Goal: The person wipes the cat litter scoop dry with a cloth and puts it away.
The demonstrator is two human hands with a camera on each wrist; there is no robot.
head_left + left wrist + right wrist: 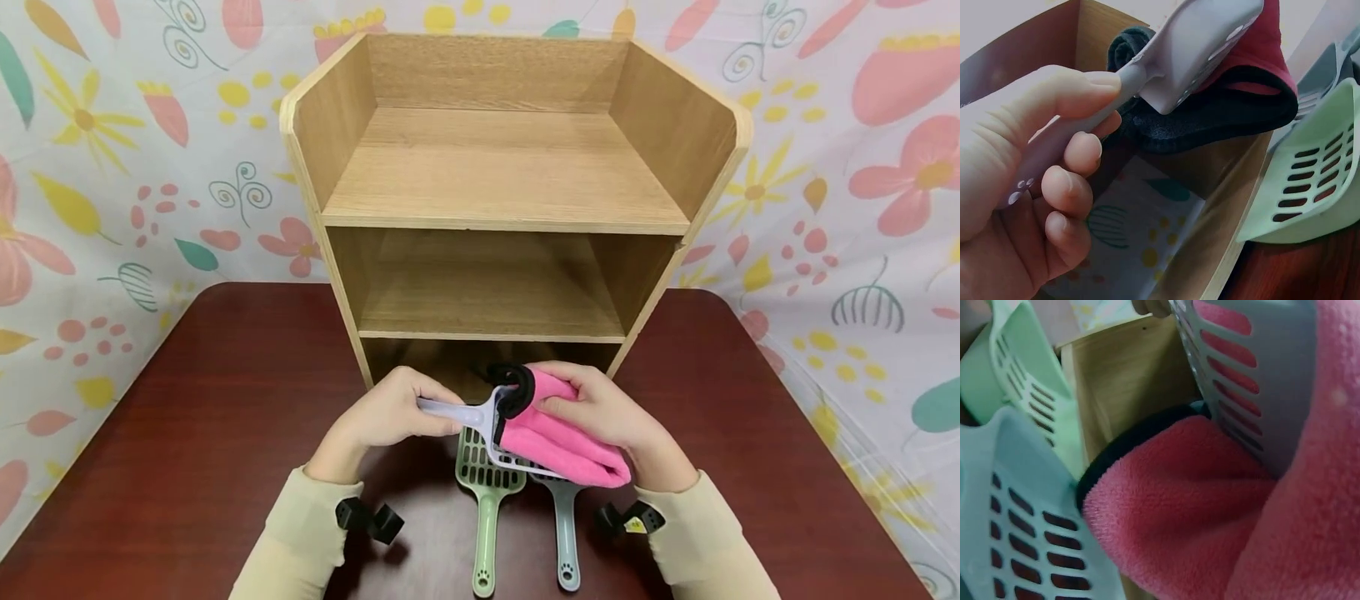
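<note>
My left hand (pixel 396 408) grips the handle of a pale lavender litter scoop (pixel 1194 53), thumb laid along it. The slotted head of that scoop is wrapped by a pink cloth (pixel 562 433) with a black edge. My right hand (pixel 592 404) holds the cloth against the scoop head, thumb on top. In the right wrist view, pink plush folds (pixel 1172 494) lie on both sides of the slots, and the right hand itself is hidden. Below the hands, a green litter scoop (pixel 486 500) and a grey-blue litter scoop (pixel 566 525) lie with handles toward me.
A wooden shelf unit (pixel 506 225) with several levels stands right behind the hands. The two lower scoops have their heads at its base. Everything stands on a dark red table (pixel 187 467). A patterned curtain (pixel 112 167) hangs behind it.
</note>
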